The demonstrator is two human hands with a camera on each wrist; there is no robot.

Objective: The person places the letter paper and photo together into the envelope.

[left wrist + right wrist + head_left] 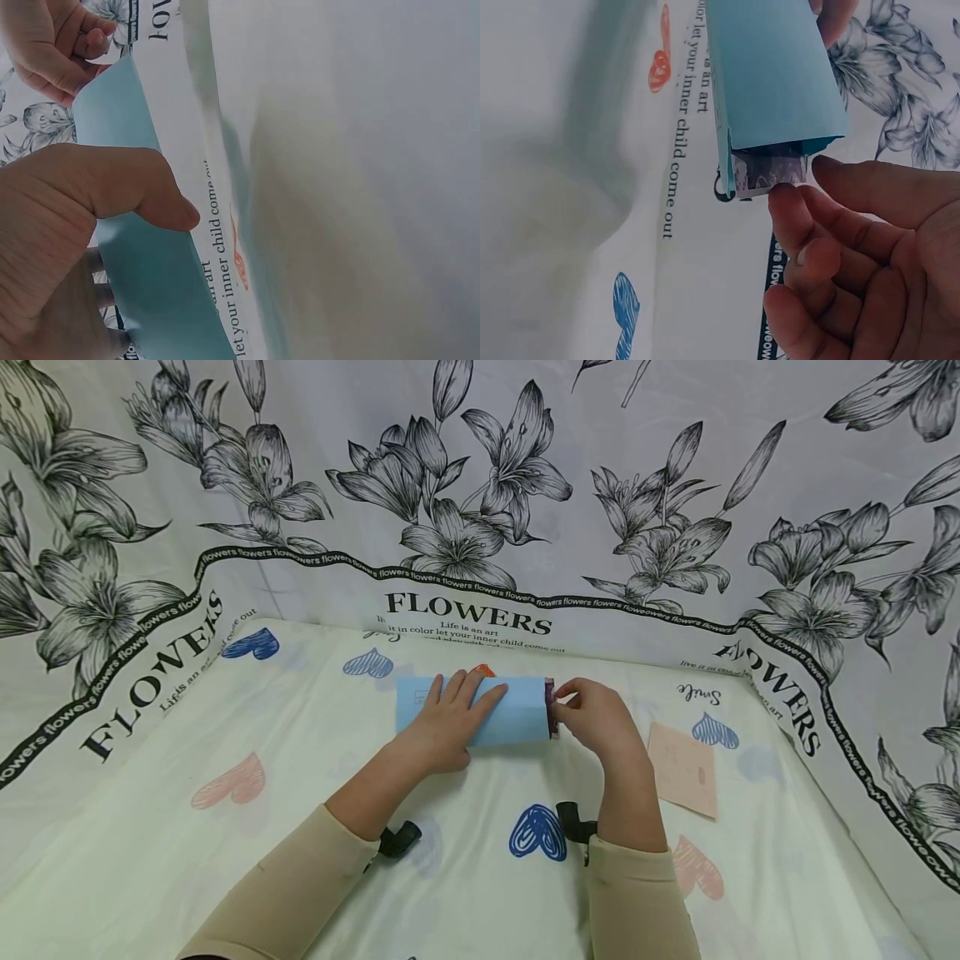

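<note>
A light blue paper box (517,710), open at its right end, lies crosswise in front of the person. My left hand (442,727) grips it, fingers spread across the top and the thumb at the near edge. Out of the open end sticks a short length of a dark purple patterned piece (769,171) with a shiny surface. With thumb and index finger, my right hand (596,714) pinches the end of this piece. Most of the piece is hidden inside the box. Behind the left fingers a bit of an orange thing (482,671) peeks out.
To the right, near the right forearm, a flat pale pink sheet (682,770) lies on the white cloth (315,877) printed with hearts. A flower-printed curtain (300,585) rises behind and at both sides.
</note>
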